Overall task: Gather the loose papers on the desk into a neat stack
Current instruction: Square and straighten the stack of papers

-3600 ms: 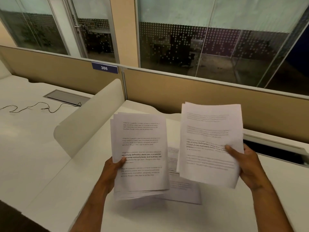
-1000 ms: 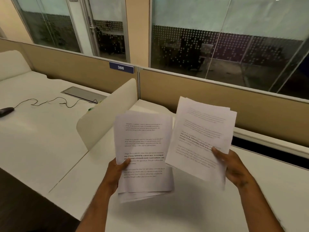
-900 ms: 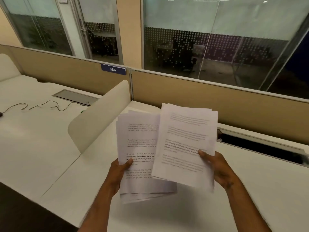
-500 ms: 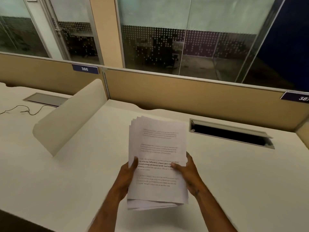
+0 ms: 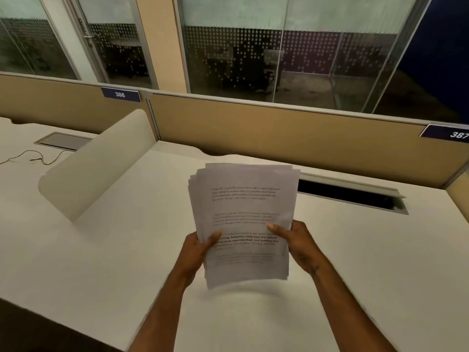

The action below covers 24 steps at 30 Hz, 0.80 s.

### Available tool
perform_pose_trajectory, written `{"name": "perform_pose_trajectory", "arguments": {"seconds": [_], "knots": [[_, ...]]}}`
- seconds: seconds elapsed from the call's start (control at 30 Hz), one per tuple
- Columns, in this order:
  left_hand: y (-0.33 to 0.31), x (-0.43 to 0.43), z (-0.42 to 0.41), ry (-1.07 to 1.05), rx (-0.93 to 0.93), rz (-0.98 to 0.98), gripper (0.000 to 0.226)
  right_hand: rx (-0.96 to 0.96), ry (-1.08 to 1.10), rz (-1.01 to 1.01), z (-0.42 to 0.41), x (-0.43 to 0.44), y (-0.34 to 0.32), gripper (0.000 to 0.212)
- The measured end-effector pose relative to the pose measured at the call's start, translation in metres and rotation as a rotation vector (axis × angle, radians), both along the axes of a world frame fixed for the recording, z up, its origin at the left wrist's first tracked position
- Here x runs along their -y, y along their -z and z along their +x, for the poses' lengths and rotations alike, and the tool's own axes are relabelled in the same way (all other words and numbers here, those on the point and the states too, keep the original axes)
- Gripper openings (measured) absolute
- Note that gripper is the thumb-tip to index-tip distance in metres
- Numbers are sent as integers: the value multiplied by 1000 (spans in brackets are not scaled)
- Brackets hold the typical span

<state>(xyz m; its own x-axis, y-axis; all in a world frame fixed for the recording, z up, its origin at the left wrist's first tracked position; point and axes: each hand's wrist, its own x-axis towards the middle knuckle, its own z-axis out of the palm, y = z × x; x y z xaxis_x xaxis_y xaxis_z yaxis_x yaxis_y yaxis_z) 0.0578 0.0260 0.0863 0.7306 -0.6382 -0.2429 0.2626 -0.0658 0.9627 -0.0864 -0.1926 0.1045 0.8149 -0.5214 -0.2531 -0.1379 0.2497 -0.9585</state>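
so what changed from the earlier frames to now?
The two bundles of papers, one per hand, were brought together into one stack, now gripped by left hand and right hand at its sides. The sheets that lay on the desk earlier are gone from it. Stack edges remain fanned; both hands never let go.

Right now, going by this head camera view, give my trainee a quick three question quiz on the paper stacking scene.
1. True or false: the paper stack lies flat on the desk.
2. Which hands grip the stack? A) left hand only B) right hand only C) both
3. Fill in: the number plate on the left of the partition reads ___.

Key: 1. False, it is held up above the desk, sheet edges still uneven. 2. C, one hand on each side edge. 3. 386.
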Motion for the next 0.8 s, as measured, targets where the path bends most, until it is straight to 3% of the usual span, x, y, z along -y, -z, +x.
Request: {"name": "perform_pose_trajectory", "arguments": {"seconds": [0.13,0.33,0.53,0.8], "knots": [[-10,11,-3,-18,53,-41,30,57,-7,-16,-10,-1,-2,27],[7,3,-4,84,106,9,70,35,-62,-82,-22,0,13,38],[-11,18,-5,65,108,-68,33,122,49,-87,-14,1,5,35],[31,18,-31,-28,37,43,32,-33,16,-53,-18,-12,38,38]]}}
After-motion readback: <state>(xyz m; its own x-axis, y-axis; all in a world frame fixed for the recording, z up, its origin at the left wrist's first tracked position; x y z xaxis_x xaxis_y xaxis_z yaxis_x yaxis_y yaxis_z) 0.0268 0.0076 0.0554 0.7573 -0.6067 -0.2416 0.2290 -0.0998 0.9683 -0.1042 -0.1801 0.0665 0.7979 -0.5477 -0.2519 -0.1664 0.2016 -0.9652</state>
